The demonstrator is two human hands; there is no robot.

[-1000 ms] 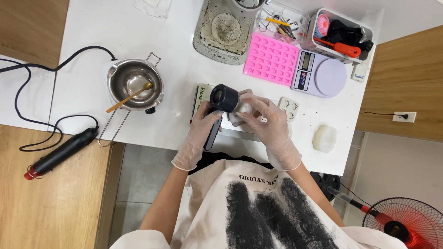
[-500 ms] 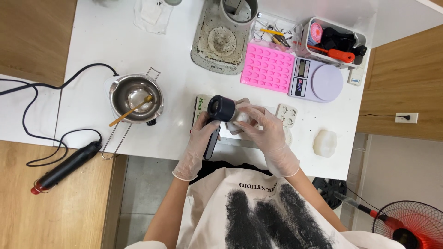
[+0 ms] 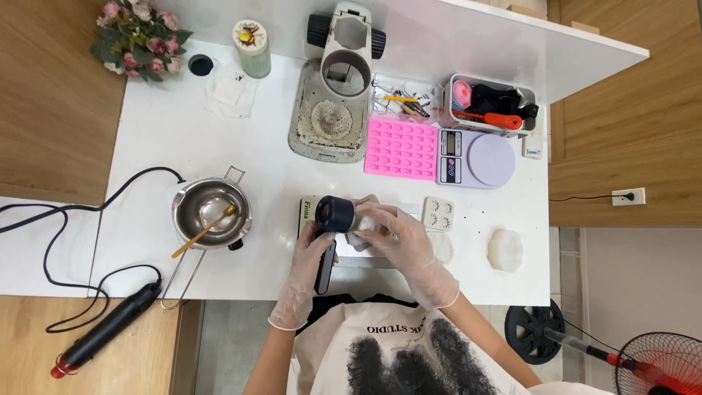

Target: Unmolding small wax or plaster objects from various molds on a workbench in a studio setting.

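Both my hands wear thin clear gloves at the table's near edge. My left hand [image 3: 308, 272] grips the handle of a black handheld tool [image 3: 325, 265], whose round black head [image 3: 335, 213] points up toward me. My right hand [image 3: 401, 243] is curled over a small white piece [image 3: 358, 235] right beside that head, fingers touching it. Most of the piece is hidden under my fingers. Both hands hover over a flat white box with a green end [image 3: 306, 211].
A metal pot with a wooden stick [image 3: 210, 212] stands left. Behind the hands are a pink silicone mould [image 3: 401, 148], a digital scale [image 3: 477, 159], a white stand machine [image 3: 338, 95] and a tool bin [image 3: 491, 102]. Small white moulds [image 3: 437, 213] and a white lump [image 3: 504, 250] lie right.
My head has tilted, so more of the table's far side shows, with flowers and a jar. Both hands keep the same hold on the black tool and the white piece.
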